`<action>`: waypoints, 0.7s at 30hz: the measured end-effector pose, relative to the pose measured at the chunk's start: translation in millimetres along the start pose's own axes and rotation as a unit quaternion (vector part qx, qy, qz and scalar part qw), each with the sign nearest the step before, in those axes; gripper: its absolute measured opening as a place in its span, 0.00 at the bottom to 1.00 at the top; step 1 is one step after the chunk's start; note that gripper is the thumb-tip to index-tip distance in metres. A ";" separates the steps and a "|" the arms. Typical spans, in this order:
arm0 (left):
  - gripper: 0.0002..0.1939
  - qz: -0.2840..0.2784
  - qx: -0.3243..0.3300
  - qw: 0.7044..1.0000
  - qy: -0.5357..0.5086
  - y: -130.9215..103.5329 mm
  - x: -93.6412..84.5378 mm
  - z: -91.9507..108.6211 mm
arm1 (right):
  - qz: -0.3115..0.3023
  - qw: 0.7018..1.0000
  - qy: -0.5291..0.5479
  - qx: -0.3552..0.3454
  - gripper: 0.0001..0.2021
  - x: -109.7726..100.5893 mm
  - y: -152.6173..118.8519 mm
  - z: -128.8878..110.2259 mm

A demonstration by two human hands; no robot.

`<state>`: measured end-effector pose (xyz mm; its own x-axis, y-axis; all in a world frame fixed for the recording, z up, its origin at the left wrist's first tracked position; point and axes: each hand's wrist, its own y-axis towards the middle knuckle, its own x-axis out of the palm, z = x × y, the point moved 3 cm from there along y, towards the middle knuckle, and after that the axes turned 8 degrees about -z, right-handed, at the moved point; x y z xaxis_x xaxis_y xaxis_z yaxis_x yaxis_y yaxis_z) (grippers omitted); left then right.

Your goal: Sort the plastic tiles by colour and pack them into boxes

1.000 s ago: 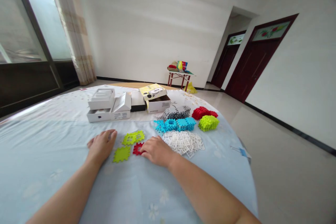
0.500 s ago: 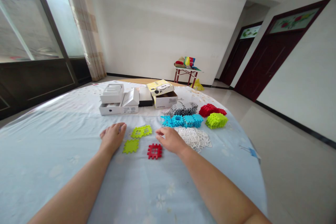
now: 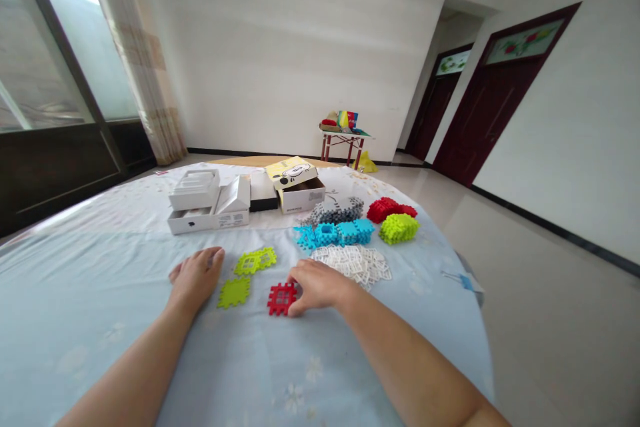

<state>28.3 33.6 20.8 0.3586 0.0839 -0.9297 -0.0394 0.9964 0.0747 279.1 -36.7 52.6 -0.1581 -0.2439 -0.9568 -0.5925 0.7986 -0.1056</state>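
Four notched plastic tiles lie apart from the sorted heaps on the cloth-covered worktop point(image 3: 225, 367). Set out in the space between the two hands are a solid lime tile point(image 3: 234, 293), a pair of lime window tiles point(image 3: 255, 261) just behind it, and a red window tile point(image 3: 281, 298) to the right. The lime pair meets edge to edge; whether the teeth are interlocked cannot be told. The red tile lies flat, separate from the lime group, a lattice visible in its opening. Much material remains unused: a spread pile of white lattice inserts point(image 3: 357, 264) beyond the right wrist and, farther back, blue tiles point(image 3: 353, 233), grey tiles point(image 3: 336, 212), a red stack point(image 3: 384, 209) and a lime stack point(image 3: 399, 229). By this evidence, the work appears to be at an early stage.

Right hand point(image 3: 317, 285): thumb and forefinger stand apart at the red tile's right edge, apparently touching it; whether they are clamped on it cannot be judged. Left hand point(image 3: 196, 273): palm down on the cloth, fingers loosely bent and slightly parted, nothing visible in their grasp, near the lime tiles. Behind stand white boxes point(image 3: 193, 220) and a yellow-lidded carton point(image 3: 303, 200).
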 end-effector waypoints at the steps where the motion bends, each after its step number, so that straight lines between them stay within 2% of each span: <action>1: 0.25 0.000 0.003 1.000 0.003 1.2 0.7 -1.3 | 0.010 1.000 0.018 -0.005 0.23 -4.3 -1.5 1.7; 3: 0.24 0.002 0.009 1.000 0.012 4.0 2.1 -4.0 | 0.046 0.997 0.063 -0.009 0.24 -17.9 -7.8 8.4; 5: 0.24 0.007 0.011 1.000 0.026 7.5 3.5 -7.4 | 0.110 0.988 0.105 0.009 0.24 -36.3 -18.7 21.2; 8: 0.23 0.007 0.006 0.999 0.053 13.0 6.7 -13.0 | 0.221 0.962 0.145 0.065 0.24 -63.6 -41.6 55.0; 11: 0.24 0.000 -0.002 0.997 0.080 17.3 11.0 -18.1 | 0.301 0.928 0.167 0.142 0.24 -82.7 -66.9 107.2; 15: 0.25 -0.001 -0.014 0.994 0.105 22.1 17.4 -26.4 | 0.366 0.873 0.166 0.275 0.25 -100.4 -100.8 192.3; 18: 0.25 -0.010 0.004 0.994 0.106 27.8 23.9 -34.8 | 0.380 0.827 0.123 0.395 0.25 -111.6 -124.6 247.7; 21: 0.24 -0.018 0.025 0.995 0.097 33.8 29.4 -43.0 | 0.328 0.792 0.092 0.507 0.22 -115.9 -140.4 285.4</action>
<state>-2.6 69.4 -19.5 0.1723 0.0498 -0.9838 0.0193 0.9984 0.0540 606.0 36.5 101.0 -0.3371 0.4046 -0.8501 0.5886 0.7953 0.1451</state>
